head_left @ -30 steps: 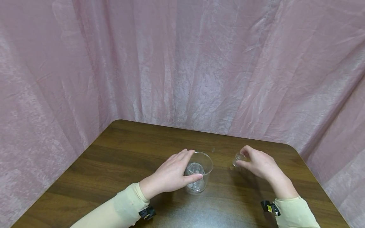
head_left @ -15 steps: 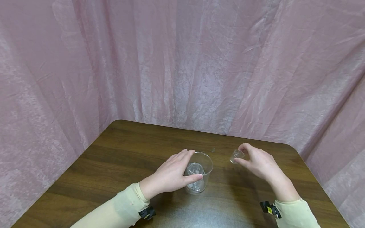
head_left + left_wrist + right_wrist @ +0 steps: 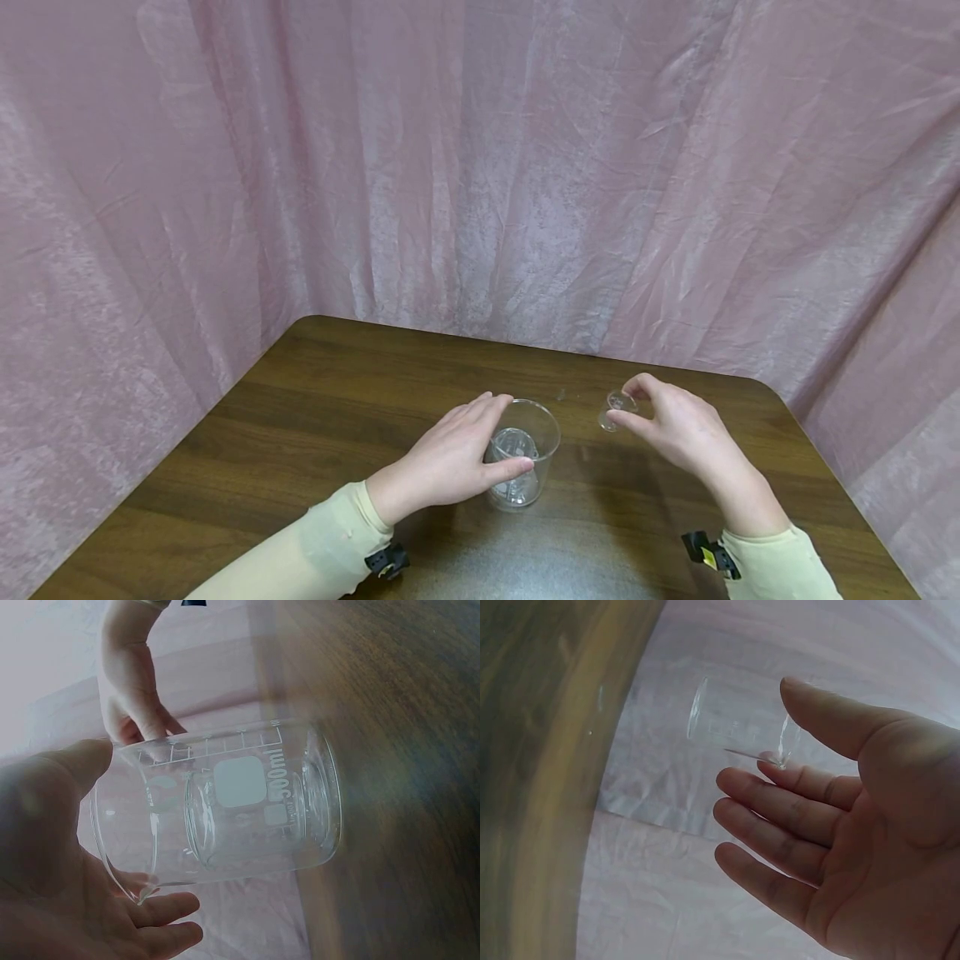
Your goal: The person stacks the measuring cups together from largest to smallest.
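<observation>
My left hand [image 3: 450,458] holds a large glass beaker [image 3: 549,437] near its rim, thumb on the near side and fingers on the far side. The beaker stands upright on the table and bears a 500 ml mark in the left wrist view. Inside it sits a smaller glass beaker [image 3: 247,825]. To the right, my right hand [image 3: 686,429] pinches a tiny clear beaker [image 3: 735,712] by its rim between thumb and index finger. Its other fingers are extended in the right wrist view. There the tiny beaker shows raised off the table, with nothing visible inside.
The brown wooden table [image 3: 360,392] has rounded far corners. Pink curtains [image 3: 525,167] hang close behind it and along both sides. A small clear speck [image 3: 561,395] lies on the tabletop beyond the large beaker.
My right hand has lifted the tiny beaker and shifted it a little to the left, towards the large beaker. The left hand and large beaker have stayed still.
</observation>
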`<state>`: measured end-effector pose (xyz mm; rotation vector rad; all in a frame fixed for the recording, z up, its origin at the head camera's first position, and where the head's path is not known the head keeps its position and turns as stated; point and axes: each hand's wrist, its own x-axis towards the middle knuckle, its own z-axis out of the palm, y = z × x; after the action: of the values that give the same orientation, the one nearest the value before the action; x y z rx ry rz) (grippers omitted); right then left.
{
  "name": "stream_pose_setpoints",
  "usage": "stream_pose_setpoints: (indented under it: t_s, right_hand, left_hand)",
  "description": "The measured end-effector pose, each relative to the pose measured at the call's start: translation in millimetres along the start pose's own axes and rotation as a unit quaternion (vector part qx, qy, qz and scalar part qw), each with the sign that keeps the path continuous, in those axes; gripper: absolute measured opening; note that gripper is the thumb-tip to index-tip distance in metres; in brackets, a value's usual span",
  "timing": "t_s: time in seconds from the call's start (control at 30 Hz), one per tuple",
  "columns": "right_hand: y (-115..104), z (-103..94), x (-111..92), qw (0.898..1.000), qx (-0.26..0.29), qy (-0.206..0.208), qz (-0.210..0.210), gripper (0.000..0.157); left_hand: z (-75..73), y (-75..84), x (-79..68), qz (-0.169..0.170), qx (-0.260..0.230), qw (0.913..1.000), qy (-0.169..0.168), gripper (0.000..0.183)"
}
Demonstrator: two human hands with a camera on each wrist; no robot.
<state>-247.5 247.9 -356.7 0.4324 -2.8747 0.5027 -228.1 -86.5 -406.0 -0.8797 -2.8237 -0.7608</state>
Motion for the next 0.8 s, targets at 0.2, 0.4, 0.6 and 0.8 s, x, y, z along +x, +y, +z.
stream_pose_setpoints:
  t_s: [0.2, 0.4, 0.6, 0.8]
  right_hand:
    - [-3.4, -0.2, -0.3, 1.0, 0.004, 0.013, -0.007, 0.047]
    - [-7.6, -0.5, 0.2, 0.999, 0.01, 0.034, -0.026, 0.042]
    - [-11.7, -1.7, -0.6, 0.998, 0.021, 0.046, -0.039, 0.035]
    - [-15.2, -2.0, -1.6, 0.996, 0.026, 0.06, -0.054, 0.032]
  left_hand:
    - [-0.1, 0.3, -0.4, 0.002, 0.0, 1.0, 0.001, 0.091]
    - [-0.5, -0.1, -0.3, 0.001, -0.003, 1.0, 0.0, 0.093]
    - [-0.6, 0.1, -0.3, 0.001, -0.001, 1.0, 0.0, 0.093]
    - [-0.3, 0.3, -0.7, 0.0, 0.002, 1.0, 0.0, 0.093]
